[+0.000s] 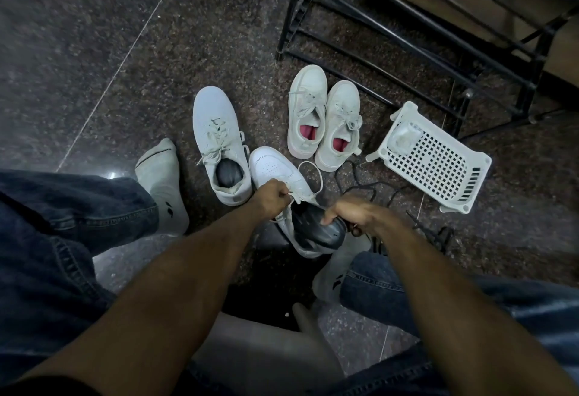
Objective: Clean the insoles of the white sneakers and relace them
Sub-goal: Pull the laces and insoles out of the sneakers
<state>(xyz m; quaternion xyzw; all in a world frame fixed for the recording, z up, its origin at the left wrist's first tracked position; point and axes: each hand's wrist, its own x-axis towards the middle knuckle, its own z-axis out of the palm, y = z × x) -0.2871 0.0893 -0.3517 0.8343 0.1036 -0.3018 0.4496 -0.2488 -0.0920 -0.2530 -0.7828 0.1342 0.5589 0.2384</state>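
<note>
A white sneaker [275, 170] lies on the floor between my feet, toe pointing away. My left hand [271, 196] pinches its white lace [308, 176], which loops out to the right of the shoe. My right hand [354, 212] grips the dark insole [316, 228] at the shoe's heel opening. The matching white sneaker [216, 135] stands to the left, laced, with a dark insole showing inside.
A second pair of white sneakers with pink insoles [324, 120] stands further back. A white perforated basket [435, 160] lies on its side at the right. Black laces [369, 190] trail on the floor. A black metal rack [407, 20] stands behind. My socked feet [164, 182] flank the shoes.
</note>
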